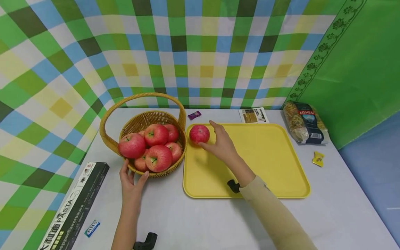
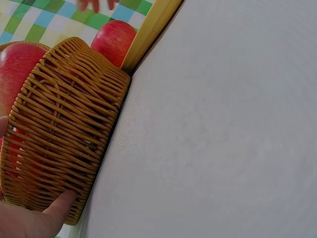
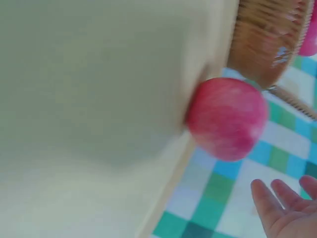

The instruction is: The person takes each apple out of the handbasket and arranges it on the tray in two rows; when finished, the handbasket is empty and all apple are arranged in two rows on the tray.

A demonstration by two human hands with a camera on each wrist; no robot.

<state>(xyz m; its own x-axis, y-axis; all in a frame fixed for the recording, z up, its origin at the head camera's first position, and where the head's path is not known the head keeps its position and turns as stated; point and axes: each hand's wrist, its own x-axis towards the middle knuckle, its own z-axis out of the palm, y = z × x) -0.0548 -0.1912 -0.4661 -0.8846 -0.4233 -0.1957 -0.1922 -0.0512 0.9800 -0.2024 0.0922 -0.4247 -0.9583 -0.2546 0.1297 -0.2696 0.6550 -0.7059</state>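
Note:
A woven basket (image 1: 164,172) with a tall handle holds several red apples (image 1: 158,158). My left hand (image 1: 131,184) holds the basket's near side. In the left wrist view its thumb is by the rim, and a finger (image 2: 63,202) presses the wicker lower down. One red apple (image 1: 199,134) sits in the left back corner of the yellow tray (image 1: 250,163), beside the basket. Around that apple's right side my right hand (image 1: 223,144) is spread, thumb and fingers apart. The right wrist view shows its fingers (image 3: 267,206) away from the apple.
A pasta box (image 1: 75,208) and a small blue packet (image 1: 92,228) lie at the left. Behind the tray are a purple candy (image 1: 194,115) and a card (image 1: 253,115). A pasta bag (image 1: 306,122) and a yellow candy (image 1: 318,158) lie to the right.

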